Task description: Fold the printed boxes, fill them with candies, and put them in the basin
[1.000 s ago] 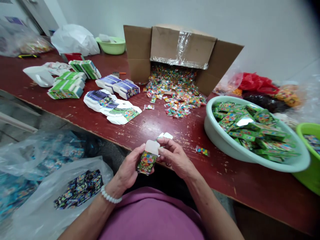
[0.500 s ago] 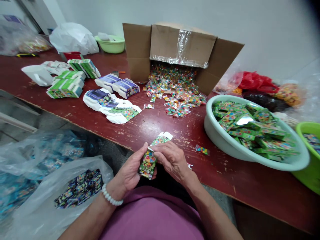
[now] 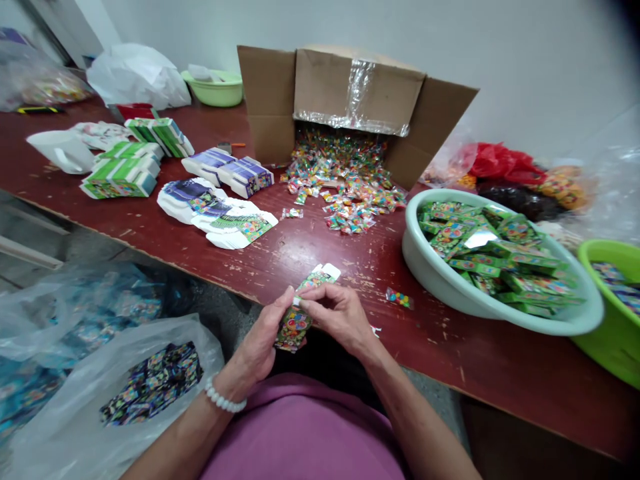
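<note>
My left hand [image 3: 263,333], with a beaded bracelet at the wrist, is closed round a small green candy box [image 3: 293,328] held upright near the table edge. My right hand [image 3: 336,312] pinches the white flap at the top of this box between thumb and fingers. Just beyond the hands, a flat green carton [image 3: 325,273] with white tabs lies on the table, partly hidden by my right fingers. To the right of it is a clear packet of coloured candies [image 3: 399,298].
An open cardboard box [image 3: 357,90] spills wrapped candies [image 3: 345,187] onto the red table. A pale basin [image 3: 445,303] of green boxes stands right, beside a lime basin [image 3: 600,340]. Flat cartons [image 3: 215,210] lie left. On the floor, a plastic bag [image 3: 200,340] holds dark packets.
My right fingers have shifted on the top of the candy box, and its white flap now sits lower, between both thumbs. The whole view has moved slightly.
</note>
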`<state>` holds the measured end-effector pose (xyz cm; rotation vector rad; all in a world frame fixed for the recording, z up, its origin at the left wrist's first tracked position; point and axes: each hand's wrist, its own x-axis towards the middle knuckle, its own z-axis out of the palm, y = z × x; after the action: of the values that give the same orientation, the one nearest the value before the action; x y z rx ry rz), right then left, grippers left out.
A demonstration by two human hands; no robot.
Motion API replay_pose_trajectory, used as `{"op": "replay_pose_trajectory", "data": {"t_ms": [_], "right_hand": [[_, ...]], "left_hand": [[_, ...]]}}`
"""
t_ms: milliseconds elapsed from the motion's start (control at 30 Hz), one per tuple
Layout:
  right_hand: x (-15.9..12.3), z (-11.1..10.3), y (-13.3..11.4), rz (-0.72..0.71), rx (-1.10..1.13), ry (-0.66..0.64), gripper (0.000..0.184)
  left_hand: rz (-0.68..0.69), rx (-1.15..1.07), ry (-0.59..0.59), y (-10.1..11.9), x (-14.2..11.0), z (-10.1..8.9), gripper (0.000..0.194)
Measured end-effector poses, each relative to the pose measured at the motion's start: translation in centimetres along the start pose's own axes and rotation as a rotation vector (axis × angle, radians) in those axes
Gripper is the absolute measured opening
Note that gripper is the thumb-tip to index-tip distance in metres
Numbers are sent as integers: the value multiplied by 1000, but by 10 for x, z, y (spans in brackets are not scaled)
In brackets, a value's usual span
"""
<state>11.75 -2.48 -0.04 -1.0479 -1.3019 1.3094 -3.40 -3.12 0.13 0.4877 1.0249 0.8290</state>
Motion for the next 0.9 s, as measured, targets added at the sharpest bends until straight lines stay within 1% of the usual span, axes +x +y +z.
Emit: {"op": "replay_pose_trajectory", "data": {"t_ms": [100, 133, 167, 200, 233, 267, 300, 333, 367, 433, 500, 533, 567, 600, 633, 667, 700, 733, 767, 800, 833, 867, 900], "right_hand": [[-10, 3, 0, -232, -243, 0, 14], [-13, 4, 2, -295, -338, -5, 19], [-16, 4, 5, -338, -439, -16, 31], [-19, 4, 8, -362, -541, -32, 49], [-22, 4, 12, -371, -638, -54, 68], [-23, 3, 14, -363, -724, -78, 83], [-25, 3, 15, -342, -799, -102, 92], [-26, 3, 15, -318, -859, -122, 97], [-26, 3, 14, -300, -910, -133, 96], [-25, 3, 6, -307, -1007, -125, 88], [-23, -2, -8, -380, -1086, -58, 80], [-21, -9, -17, -424, -1119, 8, 77], [-21, -20, -28, -463, -1150, 95, 74], [-21, -35, -41, -491, -1184, 203, 72], [-21, -55, -54, -497, -1225, 318, 70], [-22, -78, -68, -514, -1273, 448, 68], [-23, -105, -82, -515, -1345, 575, 69], [-24, -133, -95, -499, -1420, 713, 72], [-25, -160, -105, -458, -1495, 839, 80], [-25, -184, -114, -378, -1563, 947, 94], [-25, -202, -119, -305, -1607, 1044, 108], [-24, -213, -122, -289, -1622, 1080, 113], [-24, -215, -121, -326, -1619, 1084, 109]], "left_hand": [[-79, -142, 42, 5, 2, 0, 20], [-99, -188, 65, 7, 4, 2, 16], [-119, -226, 89, 8, 5, 3, 15], [-141, -252, 103, 9, 7, 4, 17], [-167, -266, 103, 9, 9, 6, 19], [-190, -268, 92, 8, 10, 8, 21], [-209, -261, 73, 7, 11, 10, 23], [-215, -251, 54, 6, 11, 12, 25], [-210, -240, 39, 5, 11, 14, 29], [-183, -204, 11, 4, 9, 18, 36], [-130, -137, -64, 6, 7, 21, 43], [-86, -85, -110, 8, 8, 21, 48], [-31, -14, -145, 10, 10, 21, 52], [40, 71, -151, 13, 14, 19, 55], [130, 167, -122, 16, 19, 16, 58], [229, 280, -66, 19, 26, 12, 59], [342, 406, 22, 22, 34, 8, 60], [454, 551, 96, 23, 42, 4, 58], [553, 728, 157, 24, 49, 0, 52], [632, 928, 209, 23, 56, -3, 45], [692, 1133, 251, 22, 61, -5, 40], [720, 1327, 287, 19, 65, -5, 39], [728, 1499, 313, 15, 67, -3, 41]]}}
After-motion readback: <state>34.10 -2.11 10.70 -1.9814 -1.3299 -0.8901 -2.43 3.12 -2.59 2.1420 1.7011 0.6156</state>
